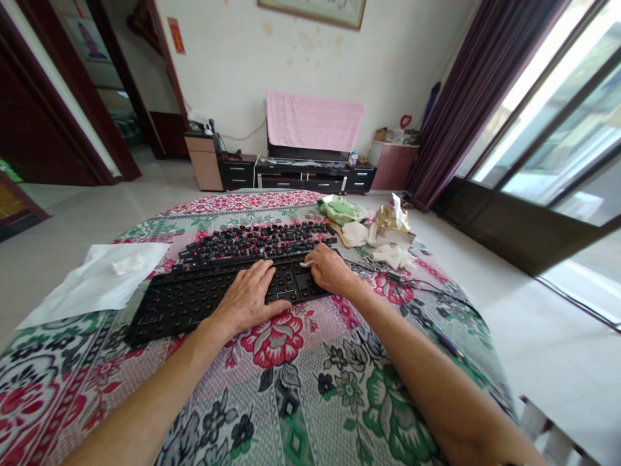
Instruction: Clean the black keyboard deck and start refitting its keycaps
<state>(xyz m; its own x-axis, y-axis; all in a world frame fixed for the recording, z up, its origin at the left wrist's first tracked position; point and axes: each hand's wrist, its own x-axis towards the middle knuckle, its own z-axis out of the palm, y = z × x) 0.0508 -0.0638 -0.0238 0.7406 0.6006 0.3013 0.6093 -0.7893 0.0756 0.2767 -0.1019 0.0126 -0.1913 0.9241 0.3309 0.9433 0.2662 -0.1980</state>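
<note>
A black keyboard [194, 299] with its keycaps off lies across the table, small brown switches showing in rows. My left hand [250, 294] rests on its middle, fingers stretched over the frame and the thumb at the near edge. On the right end, my right hand [330, 268] is closed on a small white wad of tissue [306, 263], pressed against the keyboard's number-pad area. Behind the keyboard, many loose black keycaps [257, 241] lie spread in a long heap.
A white paper sheet [92, 285] with a crumpled tissue [129, 264] lies left. Right of the keycaps are a green packet [342, 209], a gold tissue box [394, 223] and used tissues [392, 255]. Black cables [427, 285] and a purple-handled tool [449, 344] lie on the patterned tablecloth [291, 401].
</note>
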